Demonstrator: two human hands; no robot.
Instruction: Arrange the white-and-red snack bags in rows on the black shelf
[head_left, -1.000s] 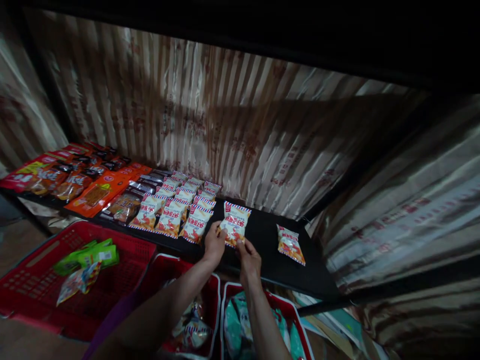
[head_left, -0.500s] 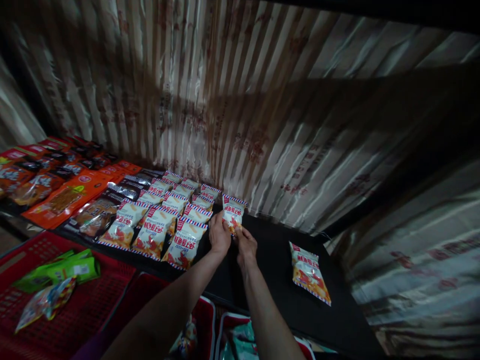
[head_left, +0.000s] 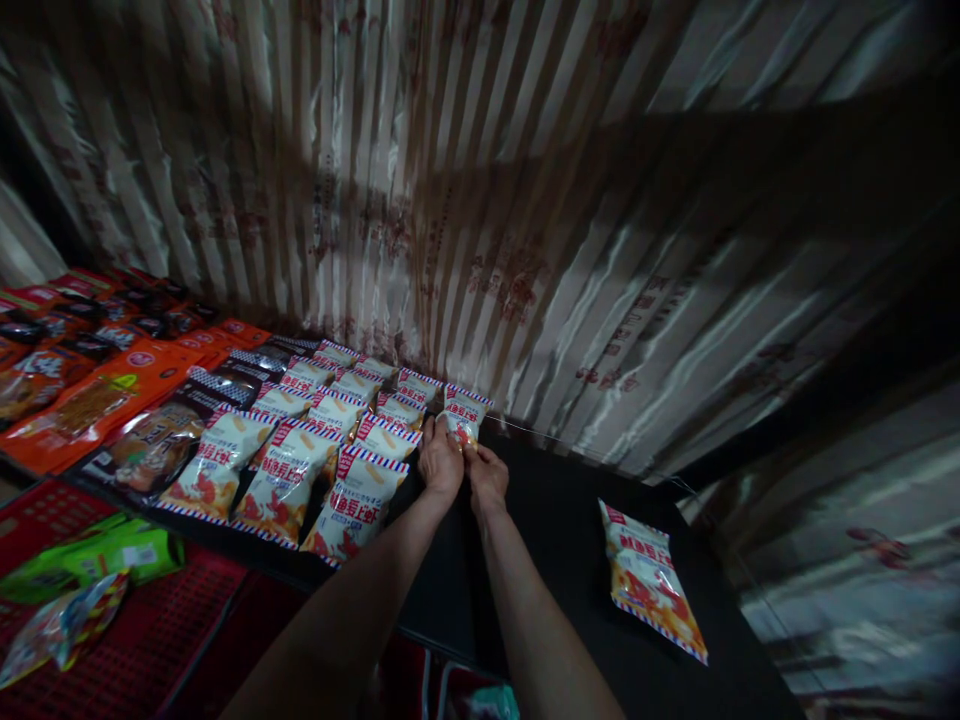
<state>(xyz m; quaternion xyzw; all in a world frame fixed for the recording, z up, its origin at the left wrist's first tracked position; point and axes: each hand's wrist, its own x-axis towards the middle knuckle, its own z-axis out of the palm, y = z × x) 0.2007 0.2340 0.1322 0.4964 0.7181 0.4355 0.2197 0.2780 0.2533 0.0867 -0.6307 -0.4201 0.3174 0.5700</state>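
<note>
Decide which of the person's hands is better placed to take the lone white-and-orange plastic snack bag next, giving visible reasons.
Probably the right hand: it is nearer the lone bag, which lies right of it on the flat black shelf. The left hand is farther, with the right forearm between.

Hands [head_left: 441,462] hold snack bag [head_left: 463,408]; bag rows [head_left: 289,478] left; lone bag [head_left: 651,572] right

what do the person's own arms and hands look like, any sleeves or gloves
The left hand and right hand are ungloved, five-fingered human hands. The left forearm and right forearm are bare where they show, without sleeves, watch or bracelet in sight. Finer details are too dim to tell.
</note>
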